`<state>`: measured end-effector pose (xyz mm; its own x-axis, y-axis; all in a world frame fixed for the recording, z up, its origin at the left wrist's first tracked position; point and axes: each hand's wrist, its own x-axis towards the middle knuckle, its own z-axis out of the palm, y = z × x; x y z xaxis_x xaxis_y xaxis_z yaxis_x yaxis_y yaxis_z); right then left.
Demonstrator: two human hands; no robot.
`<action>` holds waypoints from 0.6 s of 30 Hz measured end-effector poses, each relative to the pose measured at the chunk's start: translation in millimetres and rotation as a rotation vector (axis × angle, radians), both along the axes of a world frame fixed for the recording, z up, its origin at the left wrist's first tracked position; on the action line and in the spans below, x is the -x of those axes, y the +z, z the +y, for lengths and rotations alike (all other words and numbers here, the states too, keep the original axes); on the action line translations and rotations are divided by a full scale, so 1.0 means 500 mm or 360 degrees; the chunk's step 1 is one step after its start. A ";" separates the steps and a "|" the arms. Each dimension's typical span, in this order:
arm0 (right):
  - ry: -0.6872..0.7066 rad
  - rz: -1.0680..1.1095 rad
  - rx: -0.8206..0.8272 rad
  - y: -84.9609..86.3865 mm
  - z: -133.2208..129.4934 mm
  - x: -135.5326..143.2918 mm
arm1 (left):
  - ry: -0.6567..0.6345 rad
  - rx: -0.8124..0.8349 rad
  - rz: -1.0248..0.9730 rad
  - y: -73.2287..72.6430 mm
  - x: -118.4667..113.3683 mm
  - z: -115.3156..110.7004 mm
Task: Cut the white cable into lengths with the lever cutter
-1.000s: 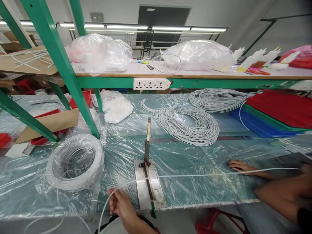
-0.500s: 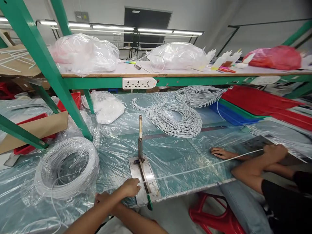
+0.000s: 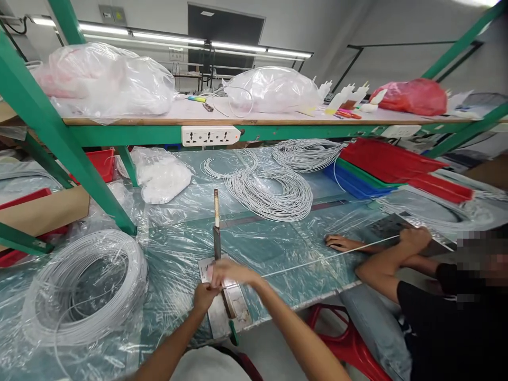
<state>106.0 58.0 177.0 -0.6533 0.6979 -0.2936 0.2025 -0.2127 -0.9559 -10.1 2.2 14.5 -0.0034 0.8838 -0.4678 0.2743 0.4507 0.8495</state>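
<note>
In the head view, the left hand (image 3: pixel 205 296) comes up from the lower left, fingers curled in and pinching the white wire (image 3: pixel 317 260) over the metal plate (image 3: pixel 216 320) that carries an upright lever (image 3: pixel 216 211). The right hand (image 3: pixel 232 272) arches palm-down across it, wrist bent, fingertips meeting the left's (whether they clasp the wire too, I cannot tell). From there the wire slants up rightward to a co-worker's raised fist (image 3: pixel 415 239); that person's other hand (image 3: pixel 337 243) lies on the table. As for writing, a notice (image 3: pixel 176 54) on the back wall is too small to read, and a grey wall box bears a yellow sticker (image 3: pixel 118 16).
</note>
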 end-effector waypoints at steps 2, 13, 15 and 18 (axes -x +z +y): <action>-0.0661 -0.0029 -0.0006 0.028 0.103 -0.043 | 0.0042 -0.0018 0.0048 -0.008 -0.005 -0.002; -0.0957 0.0041 0.0341 0.068 0.289 -0.022 | 0.0092 -0.0117 0.0293 -0.020 -0.016 -0.014; -0.0882 0.0095 0.0385 0.090 0.248 -0.049 | 0.0095 -0.0124 0.0326 -0.020 -0.016 -0.015; -0.0694 0.0113 0.0456 0.129 0.140 -0.104 | 0.0096 -0.0127 0.0360 -0.020 -0.018 -0.016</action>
